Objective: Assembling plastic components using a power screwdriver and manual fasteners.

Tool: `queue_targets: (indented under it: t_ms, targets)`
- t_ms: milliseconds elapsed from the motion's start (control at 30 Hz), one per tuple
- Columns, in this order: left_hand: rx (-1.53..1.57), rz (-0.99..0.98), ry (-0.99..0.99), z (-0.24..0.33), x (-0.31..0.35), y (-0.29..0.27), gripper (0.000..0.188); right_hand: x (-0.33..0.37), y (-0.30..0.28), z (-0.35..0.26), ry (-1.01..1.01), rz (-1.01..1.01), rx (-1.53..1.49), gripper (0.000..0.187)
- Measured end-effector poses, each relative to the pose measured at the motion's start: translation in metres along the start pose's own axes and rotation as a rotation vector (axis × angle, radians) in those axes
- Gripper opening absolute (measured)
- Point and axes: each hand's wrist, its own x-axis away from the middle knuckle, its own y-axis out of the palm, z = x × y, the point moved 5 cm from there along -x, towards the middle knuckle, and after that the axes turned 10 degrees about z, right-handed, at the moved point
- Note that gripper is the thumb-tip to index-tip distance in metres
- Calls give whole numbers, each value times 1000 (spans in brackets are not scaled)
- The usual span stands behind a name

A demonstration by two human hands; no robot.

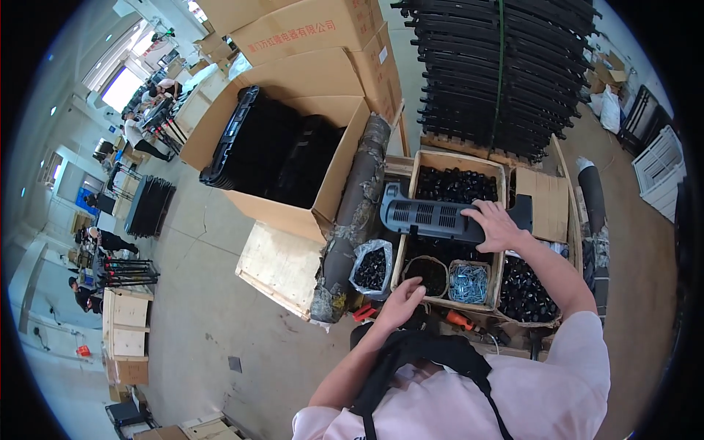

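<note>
**Right hand on the grey panel, left hand low by the screw tub**

We take the wooden crate (419, 163) as our landmark. Across its middle lies a long grey plastic panel with vent slots (433, 216), its long axis running roughly left to right over the crate's compartments. Our right hand (497, 226) rests on the panel's right end, fingers spread and curled over the top edge, so we hold the panel there; the rest of the panel stretches away from that hand towards the crate's left side.

Our left hand (402, 302) sits at the crate's near edge, well apart from the panel and below it in the picture. Its fingers are loosely bent and it holds nothing that we can see. It is nearest to the round tub of dark parts (428, 274) and close to the small tub of blue-grey screws (468, 283), both in the crate's near compartments. So the right hand is the nearer one to the panel, already touching it; the left would have to reach up and forward.

The crate's far compartment holds black plastic pieces (455, 185). Just left of the crate stands a clear bag of black parts (372, 268). At the crate's near side lies an orange-handled tool (462, 320). Further left of the crate sits an open cardboard box with black moulded parts (275, 150).
</note>
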Motion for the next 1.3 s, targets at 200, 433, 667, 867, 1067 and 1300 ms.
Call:
queue_targets:
  t_ms: [200, 433, 667, 867, 1067, 1300]
  targets:
    - [4, 117, -66, -36, 23, -16, 51, 5, 41, 32, 54, -84, -168, 111]
    - [37, 170, -108, -42, 27, -14, 50, -44, -2, 75, 197, 67, -134, 103]
    - [-301, 102, -48, 4, 28, 6, 49, -67, 46, 125, 331, -84, -32, 108]
    - [-487, 33, 37, -24, 21, 12, 47, -24, 41, 57, 203, 159, -174, 91]
    - [-543, 72, 237, -24, 6, 28, 37, 30, 68, 24, 249, -42, -165, 110]
    - [-753, -1, 402, -1, -15, 41, 30, 25, 55, 21, 305, -75, -194, 108]
